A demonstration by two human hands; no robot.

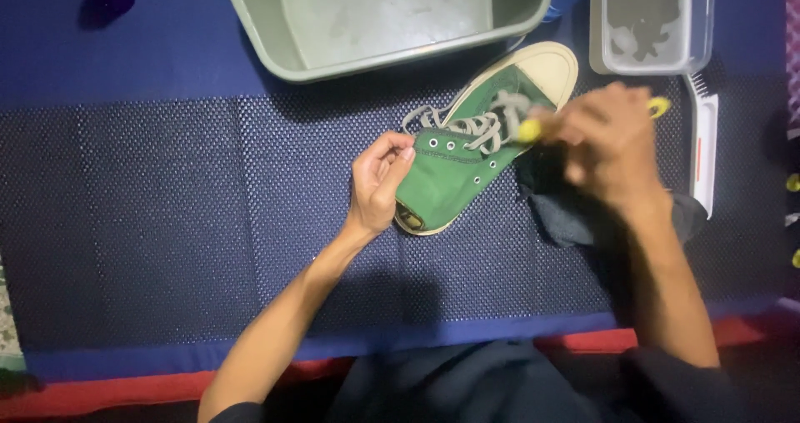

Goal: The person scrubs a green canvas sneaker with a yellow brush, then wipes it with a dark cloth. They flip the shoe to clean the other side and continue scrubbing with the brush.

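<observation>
the left hand (pixel 379 181) is sitting near the centre of the view, fingers curling inward with the fingertips (pixel 403 150) pointing toward 2 o'clock, its forearm running back toward 7 o'clock. the right hand (pixel 604 140) is lying at 3 o'clock from the left, blurring, fingers closing in a grip, its forearm trailing toward 5 o'clock.

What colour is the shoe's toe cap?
The toe cap is cream, on a green shoe; seen from the head camera.

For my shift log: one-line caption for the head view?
Left hand steadies a green sneaker on a dark mat; blurred right hand holds a yellow-tipped tool.
</observation>
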